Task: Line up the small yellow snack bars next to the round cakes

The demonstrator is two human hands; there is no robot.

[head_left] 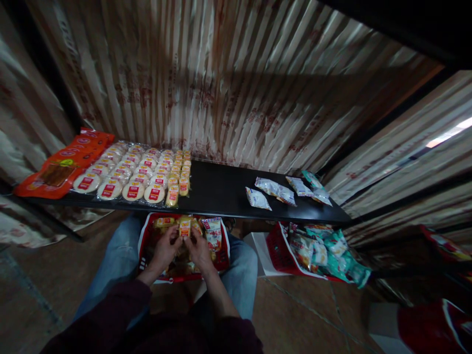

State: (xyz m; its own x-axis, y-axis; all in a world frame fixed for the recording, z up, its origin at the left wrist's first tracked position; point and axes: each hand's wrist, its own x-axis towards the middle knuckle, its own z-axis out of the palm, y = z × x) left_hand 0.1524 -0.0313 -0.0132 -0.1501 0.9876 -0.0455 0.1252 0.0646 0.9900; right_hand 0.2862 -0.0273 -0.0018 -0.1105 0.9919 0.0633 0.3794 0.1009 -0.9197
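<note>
Over a red basket [143,246] between the knees, my left hand [166,246] and my right hand [199,250] hold a small yellow packaged cake [185,227] between their fingertips. Beneath them the basket holds several similar yellow packs and, at its right side, a white and red bag [213,234]. On the black shelf [217,189] just beyond, small yellow packs [184,185] stand in rows beside rows of round white packaged cakes [134,189]. An orange bag [66,167] lies at the shelf's left end.
White snack bags [258,198] and a green bag [312,179] lie on the shelf's right part. Another red basket [279,248] with white and green bags [337,255] is at the right, beside a white box [260,253]. Dark posts frame the shelf; pleated sheeting hangs behind.
</note>
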